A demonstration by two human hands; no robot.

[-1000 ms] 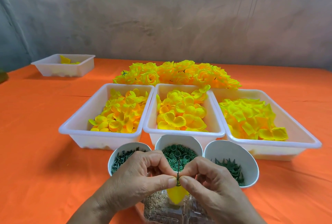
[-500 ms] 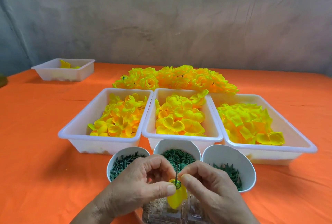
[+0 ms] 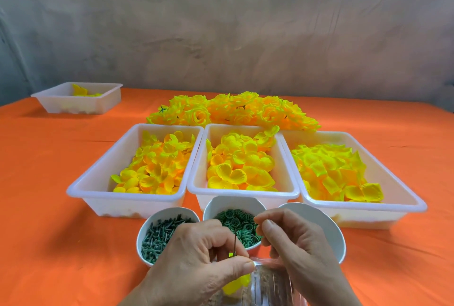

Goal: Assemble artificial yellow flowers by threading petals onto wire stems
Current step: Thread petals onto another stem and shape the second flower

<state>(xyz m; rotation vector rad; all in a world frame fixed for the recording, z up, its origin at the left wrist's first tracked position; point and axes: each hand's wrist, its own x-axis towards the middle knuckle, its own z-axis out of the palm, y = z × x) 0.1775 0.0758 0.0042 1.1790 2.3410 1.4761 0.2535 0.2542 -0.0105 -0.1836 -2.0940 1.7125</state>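
Grey plaster wall (image 3: 221,35) above an orange table (image 3: 49,182). At the table's centre, the middle tray (image 3: 243,194), white, heaped with round yellow petals (image 3: 240,165). Touching the middle tray on its left, the left tray (image 3: 122,195), filled with smaller petals; touching it on its right, the right tray (image 3: 363,203), filled with paler, flatter ones. Just behind the middle tray, a long pile of finished yellow flowers (image 3: 233,109). Well behind the middle tray and far to its left, a small tray (image 3: 78,106) holding a few yellow scraps.

Just in front of the middle tray, a row of three white cups: left cup (image 3: 169,209) full of green pegs, middle cup (image 3: 233,198) full of green rings, right cup (image 3: 319,222) with its contents hidden behind a hand. Nearer than the cups, at the bottom edge, a clear plastic container (image 3: 270,286).

In front of the middle tray, over the cups, two bare hands. Left hand (image 3: 196,266): thumb and curled fingers clamped on a thin wire stem (image 3: 235,241), upright, its bare tip standing clear above the fingertips and before the middle cup. Just beneath that thumb, a yellow petal (image 3: 233,286), partly hidden. Right hand (image 3: 302,254): just right of the stem and apart from it, fingers curled, thumb and forefinger tips drawn close; any hold between them impossible to tell.
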